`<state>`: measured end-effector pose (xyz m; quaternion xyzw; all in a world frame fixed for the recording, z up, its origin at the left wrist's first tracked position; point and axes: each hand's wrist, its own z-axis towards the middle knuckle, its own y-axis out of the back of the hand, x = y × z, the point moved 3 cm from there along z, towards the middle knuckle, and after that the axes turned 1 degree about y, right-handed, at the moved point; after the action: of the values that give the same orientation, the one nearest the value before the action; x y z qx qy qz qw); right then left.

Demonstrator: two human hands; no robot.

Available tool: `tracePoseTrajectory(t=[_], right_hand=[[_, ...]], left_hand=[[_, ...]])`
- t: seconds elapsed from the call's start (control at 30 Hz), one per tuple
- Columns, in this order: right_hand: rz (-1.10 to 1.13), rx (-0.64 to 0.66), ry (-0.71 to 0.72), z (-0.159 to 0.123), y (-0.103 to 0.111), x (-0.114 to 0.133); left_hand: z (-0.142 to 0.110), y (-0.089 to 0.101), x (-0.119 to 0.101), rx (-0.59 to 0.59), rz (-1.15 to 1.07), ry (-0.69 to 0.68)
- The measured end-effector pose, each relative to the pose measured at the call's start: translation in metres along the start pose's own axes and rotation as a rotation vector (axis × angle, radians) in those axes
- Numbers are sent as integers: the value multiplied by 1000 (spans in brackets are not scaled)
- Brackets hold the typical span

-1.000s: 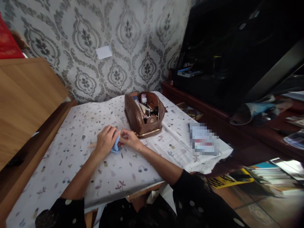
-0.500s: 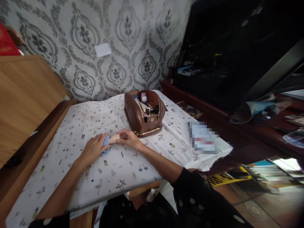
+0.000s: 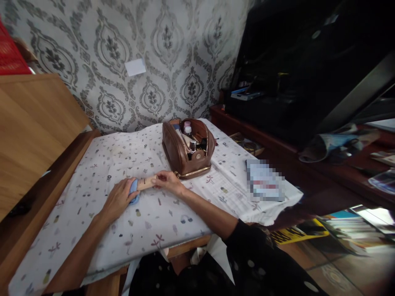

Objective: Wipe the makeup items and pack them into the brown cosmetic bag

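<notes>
A beige cosmetic tube [image 3: 146,183] lies sideways between my hands, low over the table. My right hand [image 3: 169,182] pinches its right end with thumb and fingers. At the tube's left end, my left hand [image 3: 117,198] is closed on a light blue cloth [image 3: 133,189], which wraps around that end and hides it. Just beyond my right hand stands a brown makeup bag [image 3: 174,154], unzipped at the top. Inside it are a small white-capped bottle [image 3: 188,130], a silver-capped container [image 3: 193,145] and other cosmetics I cannot make out singly.
A printed white cloth [image 3: 123,156] covers the table. To the right lies a blurred-out flat packet [image 3: 264,181]. A wooden panel [image 3: 37,119] rises at the left, patterned wallpaper behind. A dark red cabinet [image 3: 271,160] with a black screen [image 3: 286,74] borders the right side.
My left hand and the blue cloth have shifted slightly left along the tube, so more of its beige surface shows. My right hand keeps its pinch in nearly the same place.
</notes>
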<state>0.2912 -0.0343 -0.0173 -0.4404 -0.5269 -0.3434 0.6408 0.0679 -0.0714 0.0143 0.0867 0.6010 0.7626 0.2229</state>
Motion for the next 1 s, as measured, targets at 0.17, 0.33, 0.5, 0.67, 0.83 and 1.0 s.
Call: tracePoseTrajectory(t=[0.17, 0.33, 0.5, 0.67, 0.83, 1.0], right_hand=[[-32, 18, 46, -2, 0, 3], [-97, 44, 122, -2, 1, 5], [-152, 9, 145, -2, 1, 3], [-105, 38, 117, -1, -2, -1], [-72, 48, 109, -2, -3, 0], [-102, 63, 99, -4, -3, 3]], left_hand=[[12, 7, -19, -21, -87, -6], [37, 12, -52, 88, -188, -30], [47, 17, -57, 214, -252, 3], [35, 21, -36, 241, -232, 66], [17, 22, -12, 208, -225, 142], [10, 19, -5, 155, -156, 155]])
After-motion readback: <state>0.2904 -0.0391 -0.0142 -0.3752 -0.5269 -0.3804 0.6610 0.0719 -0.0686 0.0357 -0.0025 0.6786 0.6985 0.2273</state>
